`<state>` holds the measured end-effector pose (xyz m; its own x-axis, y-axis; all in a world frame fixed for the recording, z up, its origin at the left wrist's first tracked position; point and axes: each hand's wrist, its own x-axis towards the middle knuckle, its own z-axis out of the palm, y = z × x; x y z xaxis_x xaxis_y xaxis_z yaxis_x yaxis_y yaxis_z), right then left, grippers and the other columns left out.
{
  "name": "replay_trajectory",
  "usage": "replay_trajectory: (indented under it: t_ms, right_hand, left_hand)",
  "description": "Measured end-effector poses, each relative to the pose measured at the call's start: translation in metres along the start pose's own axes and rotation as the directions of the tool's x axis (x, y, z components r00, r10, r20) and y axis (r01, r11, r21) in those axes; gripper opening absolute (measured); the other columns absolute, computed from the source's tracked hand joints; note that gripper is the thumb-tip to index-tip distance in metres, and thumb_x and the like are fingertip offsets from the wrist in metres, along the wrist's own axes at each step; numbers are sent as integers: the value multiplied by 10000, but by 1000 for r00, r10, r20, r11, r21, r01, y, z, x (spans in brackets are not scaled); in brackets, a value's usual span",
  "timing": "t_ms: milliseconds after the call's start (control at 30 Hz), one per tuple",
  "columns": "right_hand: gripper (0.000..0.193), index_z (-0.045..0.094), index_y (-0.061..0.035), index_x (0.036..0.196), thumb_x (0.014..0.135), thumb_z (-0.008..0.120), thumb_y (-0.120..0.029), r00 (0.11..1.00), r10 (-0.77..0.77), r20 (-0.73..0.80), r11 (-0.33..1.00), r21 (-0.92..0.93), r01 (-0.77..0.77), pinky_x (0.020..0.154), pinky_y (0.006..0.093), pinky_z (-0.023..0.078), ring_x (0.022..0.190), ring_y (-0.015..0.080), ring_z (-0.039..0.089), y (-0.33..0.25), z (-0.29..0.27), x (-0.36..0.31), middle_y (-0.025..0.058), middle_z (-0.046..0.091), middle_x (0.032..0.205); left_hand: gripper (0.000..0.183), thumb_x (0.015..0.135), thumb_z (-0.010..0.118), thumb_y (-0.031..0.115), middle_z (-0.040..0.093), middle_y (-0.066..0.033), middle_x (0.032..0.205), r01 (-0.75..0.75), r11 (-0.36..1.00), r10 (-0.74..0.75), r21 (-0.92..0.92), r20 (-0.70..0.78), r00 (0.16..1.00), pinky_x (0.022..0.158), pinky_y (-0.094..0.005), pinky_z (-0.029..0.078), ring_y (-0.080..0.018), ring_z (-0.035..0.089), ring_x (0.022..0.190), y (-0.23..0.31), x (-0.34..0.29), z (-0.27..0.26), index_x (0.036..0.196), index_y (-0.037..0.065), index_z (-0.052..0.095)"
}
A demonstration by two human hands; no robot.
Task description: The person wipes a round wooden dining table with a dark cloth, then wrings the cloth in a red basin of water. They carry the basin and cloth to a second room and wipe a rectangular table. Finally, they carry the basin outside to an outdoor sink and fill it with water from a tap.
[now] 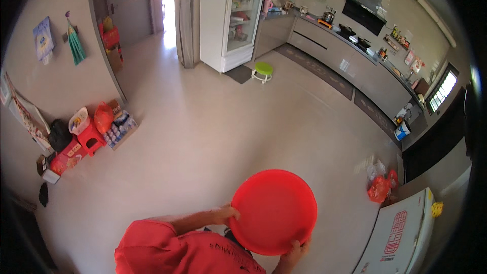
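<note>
A round red plastic basin point(274, 210) is held out in front of my body, its wide face toward the camera and nothing visible on it. My left hand point(224, 215) grips the rim at the left, fingers closed on the edge. At the lower right of the rim, my right hand point(298, 249) is closed on it too. Both hands' fingers are partly hidden by the basin. My red sleeve and shirt fill the bottom of the view.
A white chest freezer point(398, 233) stands at the right, with red and clear plastic bags point(380, 185) beyond it. A green-topped stool point(263, 70) sits before a glass-door fridge point(223, 20). Boxes and a red stool point(91, 138) line the left wall. A kitchen counter point(335, 50) runs along the back right.
</note>
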<state>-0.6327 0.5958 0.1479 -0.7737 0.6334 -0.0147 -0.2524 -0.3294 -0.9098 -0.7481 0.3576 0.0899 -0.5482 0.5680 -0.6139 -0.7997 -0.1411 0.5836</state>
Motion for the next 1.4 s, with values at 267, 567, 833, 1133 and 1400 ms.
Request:
replay_trajectory:
  t_ms: [267, 567, 833, 1133, 1400]
  right_hand:
    - [588, 466, 55, 1237, 653, 495, -11, 993, 72, 92, 997, -41, -68, 895, 347, 446, 1021, 227, 547, 2, 20, 193, 124, 553, 1140]
    - [628, 445, 63, 1264, 637, 469, 34, 997, 82, 9, 996, 20, -83, 937, 345, 421, 1057, 230, 543, 24, 36, 398, 126, 554, 1169]
    - [716, 341, 51, 1352, 643, 442, 64, 983, -73, -171, 996, 39, 81, 1035, 354, 339, 1221, 240, 431, 3, 48, 581, 145, 432, 1331]
    - [681, 386, 66, 1318, 644, 472, 15, 942, -155, -299, 923, -384, 30, 1037, 333, 329, 1213, 233, 441, -25, 8, 802, 151, 469, 1288]
    - [676, 380, 33, 1332, 660, 457, 51, 934, -213, -287, 940, -320, 116, 1053, 364, 315, 1230, 256, 423, -45, -38, 991, 158, 449, 1304]
  left_hand:
    - [605, 669, 543, -94, 573, -88, 1100, -263, 960, 251, -95, -124, 960, 789, -323, 510, -197, 580, 941, 121, 82, 74, 1249, 45, 444]
    - [644, 749, 604, -7, 505, -121, 1247, -257, 966, 257, -2, 14, 966, 949, -397, 452, -246, 520, 1126, 266, 246, 118, 1338, 49, 350]
    - [643, 707, 539, -49, 518, -115, 1230, -250, 966, 231, 63, 217, 948, 924, -392, 468, -250, 540, 1097, 394, 427, 183, 1319, 41, 365]
    - [662, 643, 510, -83, 533, -117, 1217, -179, 982, 159, 62, 243, 957, 906, -411, 482, -268, 552, 1086, 483, 632, 275, 1286, 42, 414]
    - [676, 684, 496, -80, 519, -116, 1211, -162, 986, 144, 34, 308, 941, 874, -378, 488, -247, 565, 1033, 573, 785, 398, 1329, 40, 334]
